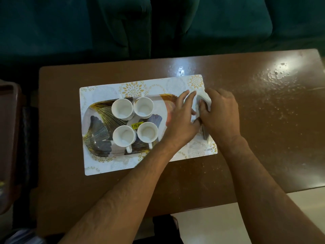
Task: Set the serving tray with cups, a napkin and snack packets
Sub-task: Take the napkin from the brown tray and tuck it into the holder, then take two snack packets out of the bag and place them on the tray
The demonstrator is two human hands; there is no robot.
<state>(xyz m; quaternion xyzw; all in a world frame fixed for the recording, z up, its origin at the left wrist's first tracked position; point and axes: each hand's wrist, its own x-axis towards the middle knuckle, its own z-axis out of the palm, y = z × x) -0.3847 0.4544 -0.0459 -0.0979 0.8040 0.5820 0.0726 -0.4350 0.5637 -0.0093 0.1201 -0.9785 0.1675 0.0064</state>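
At the right end of the serving tray (95, 110), on the brown table (246, 120): a white napkin (204, 97), being folded or pressed flat between both hands. Right hand (220, 113) curled over the napkin's edge, fingers tucked round it and gripping. Left hand (182, 117) laid alongside with fingers straight, pressing down, holding nothing. Most of the napkin hidden under the hands; only a white corner and a grey strip near the wrist visible.

Handling, as a judgement: thin, soft and very light, likely to slide or spring open once let go; best taken by a folded edge with a light pinch, then smoothed flat with the palm. No strength needed.

On the tray's left and middle: four white cups (122, 107), upright and empty, set close in two pairs, handles outward. Ceramic by the look, so fragile and easily knocked by a passing forearm. A yellow price sticker (137, 125) showing between them. No snack packets to be seen, so that step apparently not yet done.

Under the tray: a white placemat (195, 81) with gold flower print. Table top glossy, glare-struck, speckled with dust or crumbs toward the right. Beyond: a dark green sofa (228, 23); at far left, the edge of a dark reddish-brown object (8, 138), unclear what.
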